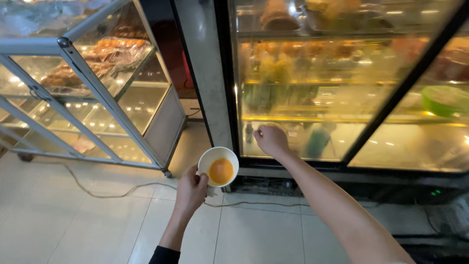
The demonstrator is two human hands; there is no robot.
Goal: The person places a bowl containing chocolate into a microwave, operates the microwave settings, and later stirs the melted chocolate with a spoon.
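Bowl: small white bowl (218, 166), held level above the floor, just in front of the lower left corner of the fridge. Rim round and whole.
Contents: orange-yellow liquid (221, 170) pooled in the bottom, smooth surface; the upper inner wall of the bowl shows bare white.
Left hand: left hand (191, 191) closed around the bowl's near-left edge, thumb over the rim, fingers wrapped below. Dark sleeve cuff (164, 255) visible at the bottom of the view.
Right hand: right hand (271, 140) curled into a loose fist, knuckles against the lower part of the glass door (293, 98). Whether it grips a handle or only presses the glass cannot be told. Forearm bare, reaching in from lower right.
Fridge: tall glass-fronted fridge (220, 98) with a dark frame, lit inside in yellow. Glass fogged; shelves hold blurred food, some orange and yellow items on the upper shelves, leafy green shapes in the middle, a green round container (444, 100) at the right. A second dark frame bar runs diagonally across the right side.
Display case: metal-framed glass display case (63, 46) to the left, well apart from the bowl, with baked goods under plastic wrap (112, 51) on the upper shelf. Lower shelves reflect lights.
Floor: pale tiled floor (73, 220) beneath both hands.
Cable: thin light cable (122, 191) lying across the tiles, running from under the display case toward the base of the fridge, passing below the bowl.
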